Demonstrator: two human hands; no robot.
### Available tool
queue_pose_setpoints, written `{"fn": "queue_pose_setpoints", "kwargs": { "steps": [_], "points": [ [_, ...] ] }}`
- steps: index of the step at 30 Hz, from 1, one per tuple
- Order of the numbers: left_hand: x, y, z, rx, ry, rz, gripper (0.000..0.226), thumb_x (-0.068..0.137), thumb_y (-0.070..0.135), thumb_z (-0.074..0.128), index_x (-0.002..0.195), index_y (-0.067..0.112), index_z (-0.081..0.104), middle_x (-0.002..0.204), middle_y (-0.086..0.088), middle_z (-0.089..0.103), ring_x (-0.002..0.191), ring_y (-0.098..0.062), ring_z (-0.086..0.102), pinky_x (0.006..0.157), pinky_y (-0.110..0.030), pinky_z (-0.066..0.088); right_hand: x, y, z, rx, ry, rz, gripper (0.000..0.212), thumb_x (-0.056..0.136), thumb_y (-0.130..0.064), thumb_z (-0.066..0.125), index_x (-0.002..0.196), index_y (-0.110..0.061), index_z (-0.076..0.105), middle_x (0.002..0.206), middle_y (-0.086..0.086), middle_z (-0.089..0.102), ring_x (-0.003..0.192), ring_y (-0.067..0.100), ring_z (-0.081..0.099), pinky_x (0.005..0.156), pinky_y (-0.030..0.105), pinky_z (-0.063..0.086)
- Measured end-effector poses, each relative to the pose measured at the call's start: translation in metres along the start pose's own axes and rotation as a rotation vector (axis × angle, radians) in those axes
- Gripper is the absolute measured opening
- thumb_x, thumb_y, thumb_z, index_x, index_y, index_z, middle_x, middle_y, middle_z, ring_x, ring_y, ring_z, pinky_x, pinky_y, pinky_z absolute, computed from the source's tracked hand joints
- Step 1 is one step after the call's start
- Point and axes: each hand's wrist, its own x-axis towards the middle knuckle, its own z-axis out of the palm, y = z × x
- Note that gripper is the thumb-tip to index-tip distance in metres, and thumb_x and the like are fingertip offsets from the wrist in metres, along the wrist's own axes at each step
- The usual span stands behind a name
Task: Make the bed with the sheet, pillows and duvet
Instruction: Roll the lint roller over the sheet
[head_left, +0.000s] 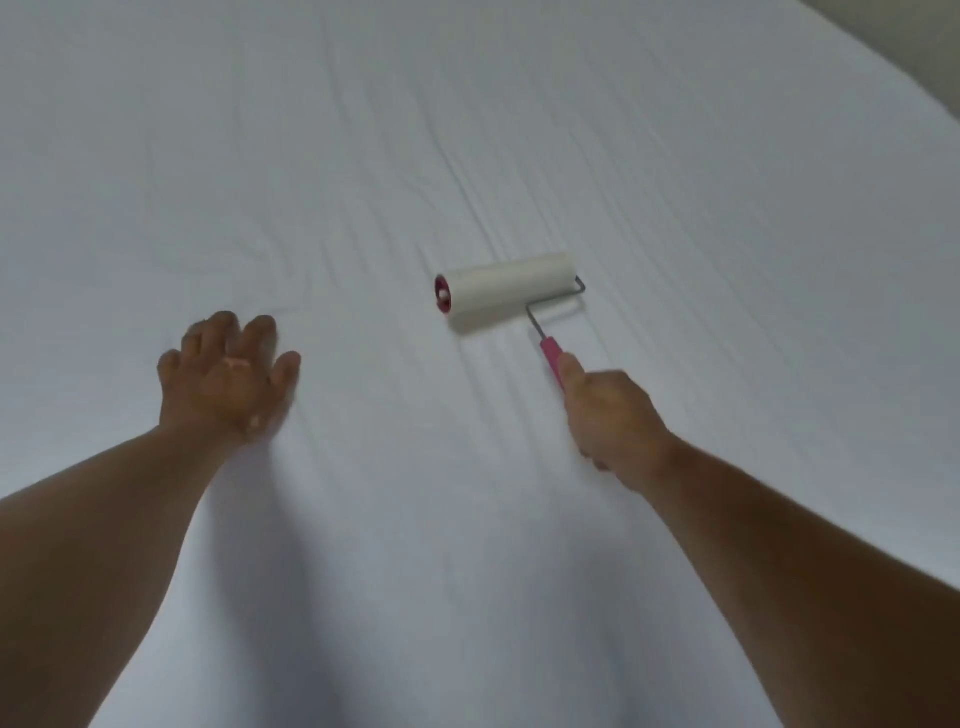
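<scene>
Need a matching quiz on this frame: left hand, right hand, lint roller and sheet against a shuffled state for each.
Things:
1. left hand
2. right hand
3. lint roller
4. sheet

States:
A. creased, covers the bed
B. grips the pink handle
C. fingers spread, holds nothing
D. white roll with a red end

Pairs: 1-C, 2-B, 3-D, 4-A

Soft, even, dimmish light. Grey shadows on sheet (363, 545) near bottom. Left hand (228, 374) motion-blurred; corners bowed.
</scene>
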Motion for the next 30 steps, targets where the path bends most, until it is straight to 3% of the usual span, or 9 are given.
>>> {"fn": "queue_pose_setpoints", "kwargs": {
  "steps": [2,5,10,14,18,20,23,25,30],
  "points": [
    [0.017,-0.014,0.007,0.036,-0.043,-0.028,0.064,0.091,0.071,0.011,0.144,0.038,0.028,0.15,-0.009,0.03,0.141,-0.034,0.025,0.108,-0.064,0.025,0.034,-0.049,0.006,-0.032,-0.007,-0.025,0.064,0.096,-0.065,0.029,0.1,-0.015,0.068,0.087,0.015,0.068,0.066,0.029,0.066,0.052,0.032,0.051],
    [0.024,-0.022,0.025,0.022,-0.064,-0.064,0.078,0.088,0.077,-0.003,0.156,0.039,-0.002,0.167,-0.006,0.002,0.153,-0.029,-0.003,0.117,-0.059,-0.001,0.073,-0.118,0.016,-0.173,-0.008,-0.185,0.046,0.104,-0.037,0.027,0.135,-0.018,0.055,0.105,0.018,0.064,0.088,0.034,0.068,0.078,0.046,0.059],
    [0.025,-0.021,0.039,0.012,-0.042,-0.049,0.076,0.09,0.072,-0.006,0.157,0.036,-0.008,0.167,-0.007,-0.001,0.153,-0.031,-0.007,0.118,-0.059,-0.005,0.116,-0.212,0.029,-0.157,-0.013,-0.28,0.042,0.104,-0.02,0.027,0.135,-0.003,0.05,0.103,0.021,0.057,0.094,0.033,0.06,0.094,0.05,0.053],
    [0.026,-0.021,0.049,-0.001,-0.033,-0.045,0.074,0.092,0.071,-0.005,0.156,0.035,-0.013,0.167,-0.008,-0.003,0.153,-0.031,-0.009,0.119,-0.061,-0.005,0.145,-0.253,0.042,-0.109,0.012,-0.192,0.038,0.102,-0.015,0.028,0.129,-0.021,0.055,0.085,0.017,0.061,0.076,0.03,0.06,0.084,0.044,0.056],
    [0.027,-0.023,0.054,0.0,-0.02,-0.044,0.072,0.092,0.07,-0.007,0.154,0.036,-0.021,0.167,-0.007,-0.008,0.152,-0.029,-0.014,0.119,-0.06,-0.008,0.159,-0.257,0.05,-0.095,-0.068,-0.097,0.024,0.101,-0.017,0.031,0.094,-0.011,0.053,0.082,0.018,0.057,0.07,0.029,0.055,0.065,0.036,0.047],
    [0.029,-0.025,0.056,0.0,-0.019,-0.042,0.072,0.092,0.07,-0.007,0.153,0.037,-0.023,0.167,-0.006,-0.011,0.152,-0.029,-0.016,0.118,-0.06,-0.009,0.159,-0.246,0.058,-0.157,-0.101,-0.107,0.02,0.102,-0.018,0.029,0.092,-0.018,0.047,0.086,0.018,0.056,0.071,0.029,0.055,0.065,0.035,0.044],
    [0.029,-0.026,0.057,-0.006,-0.015,-0.043,0.072,0.092,0.071,-0.006,0.153,0.038,-0.021,0.167,-0.006,-0.009,0.152,-0.029,-0.015,0.118,-0.059,-0.01,0.151,-0.222,0.066,-0.34,-0.108,-0.182,0.034,0.103,-0.017,0.029,0.123,-0.027,0.054,0.099,0.016,0.053,0.083,0.03,0.057,0.074,0.038,0.048],
    [0.029,-0.026,0.055,0.003,-0.023,-0.044,0.072,0.092,0.072,-0.005,0.154,0.037,-0.019,0.167,-0.007,-0.005,0.152,-0.03,-0.012,0.118,-0.06,-0.008,0.142,-0.207,0.064,-0.39,-0.112,-0.158,0.049,0.102,-0.016,0.028,0.149,-0.027,0.038,0.099,0.014,0.053,0.084,0.031,0.062,0.072,0.037,0.05],
    [0.03,-0.025,0.044,0.02,-0.074,-0.043,0.076,0.09,0.073,-0.007,0.156,0.036,-0.013,0.167,-0.008,-0.002,0.152,-0.033,-0.007,0.117,-0.061,-0.004,0.118,-0.174,0.059,-0.382,-0.146,-0.135,0.05,0.102,-0.022,0.029,0.151,-0.025,0.036,0.101,0.011,0.052,0.092,0.029,0.061,0.081,0.036,0.052]
  ]
}}
